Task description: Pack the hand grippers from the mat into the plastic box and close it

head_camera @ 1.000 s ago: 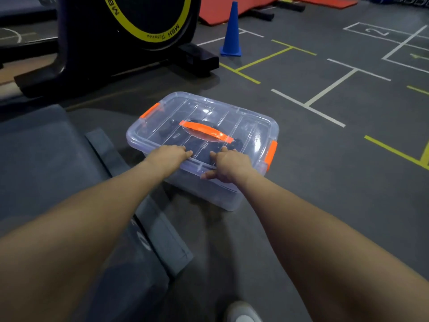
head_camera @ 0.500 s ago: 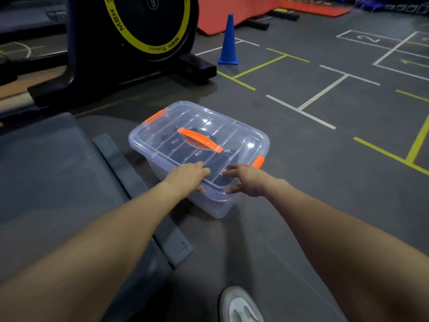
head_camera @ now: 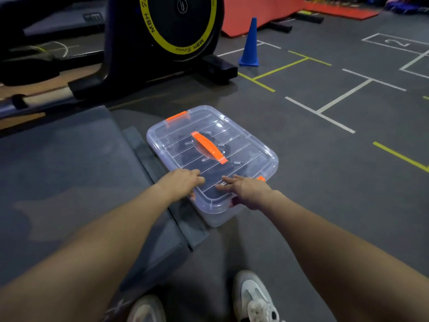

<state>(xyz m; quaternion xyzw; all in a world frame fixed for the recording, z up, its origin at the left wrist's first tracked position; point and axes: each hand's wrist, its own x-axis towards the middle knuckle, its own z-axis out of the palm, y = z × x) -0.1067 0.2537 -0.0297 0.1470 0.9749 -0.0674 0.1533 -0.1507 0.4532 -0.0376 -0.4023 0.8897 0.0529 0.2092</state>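
Note:
The clear plastic box (head_camera: 218, 212) stands on the grey floor beside the mat (head_camera: 69, 173), with its clear lid (head_camera: 241, 140) on top. An orange handle (head_camera: 209, 147) runs across the lid, and an orange latch (head_camera: 177, 116) shows at the far end. Dark hand grippers (head_camera: 185, 148) show dimly through the lid. My left hand (head_camera: 180, 182) rests on the lid's near left edge, thumb down over the rim. My right hand (head_camera: 246, 189) lies on the near right edge with fingers straight, thumb under the rim, next to the near orange latch (head_camera: 261, 178).
A black exercise machine (head_camera: 176, 26) with a yellow-ringed wheel stands behind the box. A blue cone (head_camera: 250, 44) is at the back right, red mats (head_camera: 262, 12) beyond it. White and yellow lines mark the floor. My two shoes (head_camera: 254, 298) are at the bottom.
The box has turned so its near end points towards me, and it sits closer to the mat. Both hands stayed on the lid's near edge. The view tilted down, showing both shoes.

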